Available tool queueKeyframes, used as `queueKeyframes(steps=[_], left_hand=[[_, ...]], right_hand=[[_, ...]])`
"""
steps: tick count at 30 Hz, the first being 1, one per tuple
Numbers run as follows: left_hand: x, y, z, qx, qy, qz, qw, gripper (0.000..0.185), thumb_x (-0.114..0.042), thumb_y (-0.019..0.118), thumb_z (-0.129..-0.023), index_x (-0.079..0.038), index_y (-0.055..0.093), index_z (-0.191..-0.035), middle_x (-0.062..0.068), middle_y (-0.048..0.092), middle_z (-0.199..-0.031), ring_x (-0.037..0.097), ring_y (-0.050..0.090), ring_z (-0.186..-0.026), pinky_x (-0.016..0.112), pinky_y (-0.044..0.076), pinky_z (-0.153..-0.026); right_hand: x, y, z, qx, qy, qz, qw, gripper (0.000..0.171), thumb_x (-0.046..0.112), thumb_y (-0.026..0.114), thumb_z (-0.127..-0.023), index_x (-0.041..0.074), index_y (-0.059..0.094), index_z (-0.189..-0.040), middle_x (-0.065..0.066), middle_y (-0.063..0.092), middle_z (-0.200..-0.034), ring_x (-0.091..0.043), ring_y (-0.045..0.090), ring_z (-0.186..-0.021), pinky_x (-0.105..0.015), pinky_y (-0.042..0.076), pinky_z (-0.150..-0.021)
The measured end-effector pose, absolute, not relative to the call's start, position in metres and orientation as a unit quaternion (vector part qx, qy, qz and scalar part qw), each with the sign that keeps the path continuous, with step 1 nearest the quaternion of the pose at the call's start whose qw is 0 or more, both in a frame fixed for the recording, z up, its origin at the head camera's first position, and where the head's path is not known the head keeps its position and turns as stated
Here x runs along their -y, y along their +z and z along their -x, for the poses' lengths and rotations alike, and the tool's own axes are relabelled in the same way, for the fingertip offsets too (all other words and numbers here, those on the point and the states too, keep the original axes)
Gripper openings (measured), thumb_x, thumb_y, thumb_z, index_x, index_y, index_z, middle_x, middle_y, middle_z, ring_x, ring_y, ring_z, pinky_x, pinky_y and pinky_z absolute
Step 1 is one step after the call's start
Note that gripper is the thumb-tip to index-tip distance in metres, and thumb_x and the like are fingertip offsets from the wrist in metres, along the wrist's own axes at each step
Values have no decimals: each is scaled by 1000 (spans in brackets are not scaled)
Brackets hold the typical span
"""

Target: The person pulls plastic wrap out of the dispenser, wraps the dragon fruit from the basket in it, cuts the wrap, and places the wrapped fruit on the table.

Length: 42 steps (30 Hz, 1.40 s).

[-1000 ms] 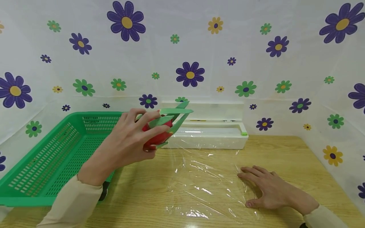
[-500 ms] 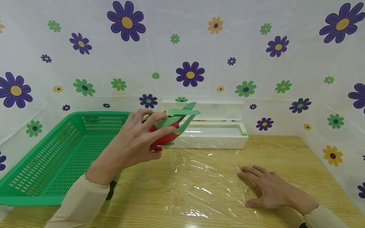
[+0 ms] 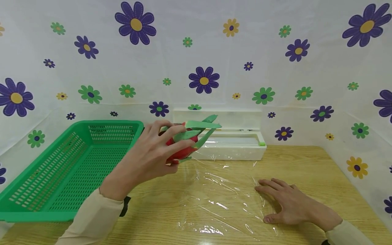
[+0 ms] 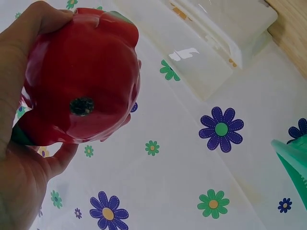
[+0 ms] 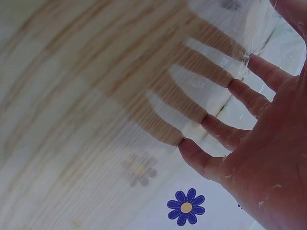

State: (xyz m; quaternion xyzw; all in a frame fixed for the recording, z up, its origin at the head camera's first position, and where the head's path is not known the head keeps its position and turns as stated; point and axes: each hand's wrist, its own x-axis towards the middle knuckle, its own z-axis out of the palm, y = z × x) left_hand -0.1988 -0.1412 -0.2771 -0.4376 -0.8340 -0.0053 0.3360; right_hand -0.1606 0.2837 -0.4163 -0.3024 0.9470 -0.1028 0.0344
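Observation:
In the head view my left hand (image 3: 147, 156) grips a red dragon fruit (image 3: 180, 155) with long green leaf tips, raised over the left side of a sheet of cling film (image 3: 218, 190). Its smooth red underside with a dark round spot faces the left wrist camera, thumb and fingers around its sides. My right hand (image 3: 288, 203) lies with spread fingers at the film's right edge. Seen from the right wrist, the fingertips (image 5: 192, 151) press on the wood surface. Behind the film, a white cling film box (image 3: 232, 153) has its lid raised and a roll inside, partly hidden by the fruit.
A green plastic basket (image 3: 73, 216) with slotted walls stands on the left, beside my left forearm. Wrinkled film spreads over the middle of the wooden table (image 3: 309, 163). A white flower-printed sheet (image 3: 226, 47) hangs at the back and both sides.
My left hand has carried the dragon fruit to the right, away from the basket, and slightly lower in the last half second. My right hand and the film have stayed in place.

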Motion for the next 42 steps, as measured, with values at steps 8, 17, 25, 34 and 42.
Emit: queueKeyframes(steps=[8, 17, 25, 34, 42], left_hand=[[136, -284, 200, 831, -17, 445, 333, 70, -30, 92, -64, -29, 65, -128, 7, 58, -139, 37, 49, -126, 55, 47, -90], [131, -290, 202, 827, -12, 450, 336, 69, -32, 93, -63, -29, 66, -127, 7, 59, -137, 37, 51, -123, 54, 50, -90], [126, -297, 204, 828, -7, 454, 328, 67, -35, 91, -65, -30, 66, -126, 7, 58, -138, 35, 51, -124, 51, 52, -88], [120, -307, 205, 836, -6, 458, 304, 66, -39, 91, -68, -31, 65, -128, 6, 58, -138, 34, 50, -126, 50, 51, -93], [112, -319, 208, 834, -14, 465, 298, 65, -38, 90, -69, -32, 64, -128, 4, 58, -138, 31, 48, -126, 45, 53, -89]], right_hand=[[-283, -415, 159, -946, -105, 304, 30, 86, 69, 73, -80, 21, 52, -148, -9, 50, -154, -48, 48, -136, -80, 44, -84], [-283, -415, 159, -946, -107, 305, 28, 86, 70, 72, -80, 21, 52, -148, -9, 50, -154, -48, 48, -136, -79, 45, -83], [-284, -415, 160, -946, -110, 304, 33, 86, 70, 72, -80, 22, 52, -148, -9, 49, -154, -47, 48, -137, -80, 44, -84], [-283, -415, 160, -947, -105, 302, 33, 86, 70, 73, -79, 22, 52, -148, -9, 49, -154, -48, 47, -137, -80, 44, -85], [-282, -415, 160, -947, -106, 299, 41, 87, 70, 73, -79, 22, 52, -148, -9, 49, -155, -48, 46, -137, -81, 43, -85]])
